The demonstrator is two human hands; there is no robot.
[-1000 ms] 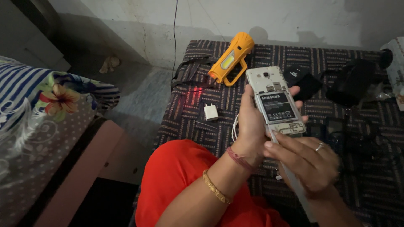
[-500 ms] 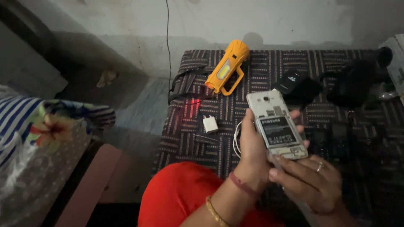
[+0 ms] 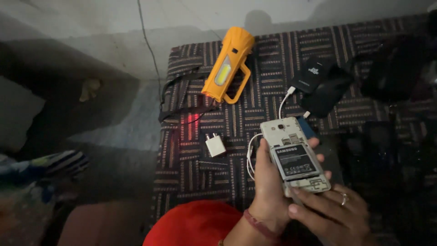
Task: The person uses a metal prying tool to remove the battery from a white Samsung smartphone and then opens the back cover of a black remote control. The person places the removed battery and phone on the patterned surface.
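Note:
My left hand (image 3: 269, 182) grips a white phone (image 3: 293, 152) with its back cover off, so the dark battery (image 3: 295, 161) shows in its bay. My right hand (image 3: 332, 214), with a ring on one finger, touches the phone's lower end with its fingertips. Both hands hover over a dark striped cloth (image 3: 227, 123) spread on the surface. A red garment (image 3: 195, 225) covers my knee just below the hands.
An orange hand torch (image 3: 227, 66) lies at the cloth's far side. A white plug adapter (image 3: 215, 145) rests left of the phone, with a white cable (image 3: 282, 102) running to black devices (image 3: 321, 82) at the right. More dark items lie at the far right.
The view has dropped and shifted, so the phone and hands now sit lower in frame. My right hand's fingertips stay at the phone's lower end. The striped bedding at left has slid mostly out of view.

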